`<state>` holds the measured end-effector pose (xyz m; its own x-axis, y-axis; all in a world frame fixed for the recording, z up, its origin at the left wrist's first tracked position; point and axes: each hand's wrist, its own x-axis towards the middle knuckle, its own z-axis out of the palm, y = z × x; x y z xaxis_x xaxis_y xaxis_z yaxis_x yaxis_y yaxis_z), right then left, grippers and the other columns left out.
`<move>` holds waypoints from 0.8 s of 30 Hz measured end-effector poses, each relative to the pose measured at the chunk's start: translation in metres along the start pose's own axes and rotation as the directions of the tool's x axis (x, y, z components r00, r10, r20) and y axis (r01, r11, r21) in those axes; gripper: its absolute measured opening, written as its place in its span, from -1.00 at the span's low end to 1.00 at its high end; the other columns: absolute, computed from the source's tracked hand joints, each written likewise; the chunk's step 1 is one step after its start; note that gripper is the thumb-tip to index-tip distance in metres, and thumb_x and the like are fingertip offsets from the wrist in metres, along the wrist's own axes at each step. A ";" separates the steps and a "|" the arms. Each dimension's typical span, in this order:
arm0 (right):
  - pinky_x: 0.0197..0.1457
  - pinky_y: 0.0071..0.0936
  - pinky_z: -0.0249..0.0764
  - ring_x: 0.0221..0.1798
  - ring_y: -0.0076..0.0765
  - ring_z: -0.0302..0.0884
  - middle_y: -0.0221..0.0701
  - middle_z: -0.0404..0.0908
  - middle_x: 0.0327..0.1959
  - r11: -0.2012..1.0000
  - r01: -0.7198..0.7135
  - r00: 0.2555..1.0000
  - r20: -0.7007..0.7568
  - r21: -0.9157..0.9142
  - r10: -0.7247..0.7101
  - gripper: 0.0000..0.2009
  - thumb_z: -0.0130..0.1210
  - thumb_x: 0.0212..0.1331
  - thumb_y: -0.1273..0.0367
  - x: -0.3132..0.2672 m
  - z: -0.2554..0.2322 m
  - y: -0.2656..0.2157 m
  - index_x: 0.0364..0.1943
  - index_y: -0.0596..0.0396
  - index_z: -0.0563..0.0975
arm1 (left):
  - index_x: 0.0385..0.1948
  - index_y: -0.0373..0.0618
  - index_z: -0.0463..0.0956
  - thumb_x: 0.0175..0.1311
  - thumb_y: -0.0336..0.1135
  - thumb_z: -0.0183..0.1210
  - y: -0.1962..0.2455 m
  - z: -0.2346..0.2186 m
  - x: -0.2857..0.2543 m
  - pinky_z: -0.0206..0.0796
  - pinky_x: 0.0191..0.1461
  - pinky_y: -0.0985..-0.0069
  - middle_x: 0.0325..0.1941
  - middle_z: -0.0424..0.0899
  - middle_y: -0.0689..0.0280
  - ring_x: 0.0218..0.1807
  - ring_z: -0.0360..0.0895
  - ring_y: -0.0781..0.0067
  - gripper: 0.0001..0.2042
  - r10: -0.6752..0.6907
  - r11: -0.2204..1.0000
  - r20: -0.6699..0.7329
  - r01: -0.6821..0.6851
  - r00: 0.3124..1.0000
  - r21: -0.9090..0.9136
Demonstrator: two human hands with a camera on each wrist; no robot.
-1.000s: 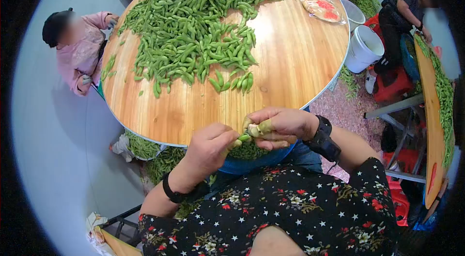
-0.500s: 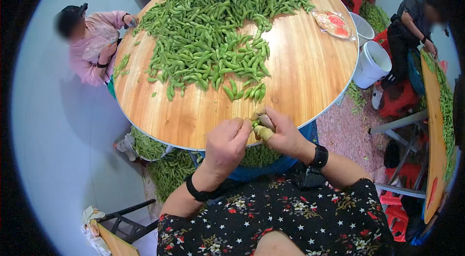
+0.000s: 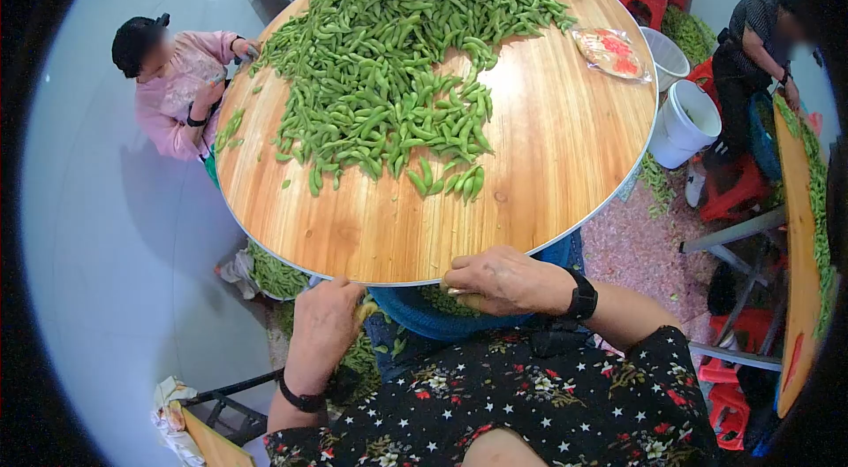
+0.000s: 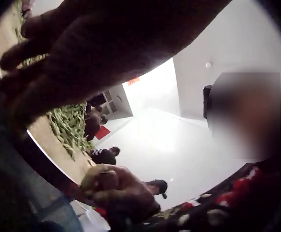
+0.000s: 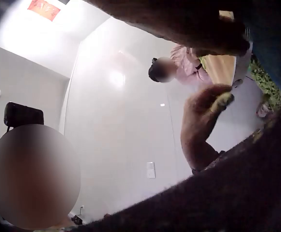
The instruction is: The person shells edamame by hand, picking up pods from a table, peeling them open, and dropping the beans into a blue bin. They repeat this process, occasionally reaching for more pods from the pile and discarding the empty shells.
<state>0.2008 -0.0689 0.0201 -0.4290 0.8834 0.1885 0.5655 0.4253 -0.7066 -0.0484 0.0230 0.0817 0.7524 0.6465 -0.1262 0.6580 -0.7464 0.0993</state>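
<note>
My left hand (image 3: 325, 321) hangs just below the near edge of the round wooden table (image 3: 556, 158), above green pods heaped below. In the right wrist view its thumb (image 5: 222, 102) wears a yellowish covering, and no pod shows between thumb and fingers. Over the blue tub (image 3: 406, 318) at the table edge is my right hand (image 3: 505, 281), fingers curled inward. A small pale bit shows under its fingertips, and I cannot tell whether it is held. The left wrist view shows its yellow-green thumb covering (image 4: 99, 178). A large pile of green edamame pods (image 3: 380, 78) covers the table's far left.
A clear bag with red print (image 3: 611, 53) lies near the table's right edge. White buckets (image 3: 685, 127) stand beyond it. A person in pink (image 3: 181, 87) sits at the left; another (image 3: 751, 60) sits at the right, by a second pod-covered table (image 3: 799, 202).
My hands were together, working on a pod at the table edge. They have parted: the left moved left and down, the right slightly down. The pod no longer shows between them.
</note>
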 end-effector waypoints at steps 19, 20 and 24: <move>-0.23 -0.21 0.40 -0.30 0.07 0.51 -0.09 0.52 -0.42 0.876 -0.115 0.955 -0.190 0.469 0.227 -0.75 -0.05 0.26 0.24 0.001 -0.005 0.018 -0.22 0.18 0.43 | -0.23 -0.02 0.58 -0.06 -0.46 0.14 -0.015 0.020 0.178 0.20 0.13 0.21 0.09 0.50 0.22 0.16 0.38 0.14 -0.72 0.463 0.880 -0.343 -0.377 0.817 0.290; -0.22 -0.22 0.41 -0.29 0.06 0.52 -0.10 0.53 -0.41 0.885 -0.100 0.953 -0.212 0.454 0.217 -0.75 -0.06 0.27 0.24 0.002 -0.005 0.020 -0.21 0.18 0.44 | -0.23 -0.02 0.58 -0.07 -0.48 0.14 -0.019 0.013 0.170 0.20 0.13 0.22 0.08 0.50 0.23 0.16 0.38 0.15 -0.72 0.425 0.901 -0.362 -0.352 0.829 0.253; -0.22 -0.26 0.41 -0.29 0.00 0.53 -0.14 0.54 -0.40 0.845 -0.104 0.936 -0.235 0.525 0.261 -0.73 -0.07 0.28 0.24 0.003 0.001 0.023 -0.16 0.17 0.45 | -0.24 -0.12 0.57 -0.01 -0.47 0.17 -0.004 -0.001 0.168 0.30 0.04 0.26 -0.04 0.55 0.17 0.04 0.46 0.10 -0.76 0.392 0.915 -0.419 -0.396 0.819 0.082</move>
<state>0.2123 -0.0568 0.0039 -0.0884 0.9844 0.1524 0.1522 0.1646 -0.9746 0.0757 0.1350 0.0613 0.8865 0.3031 0.3496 0.3019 -0.9515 0.0594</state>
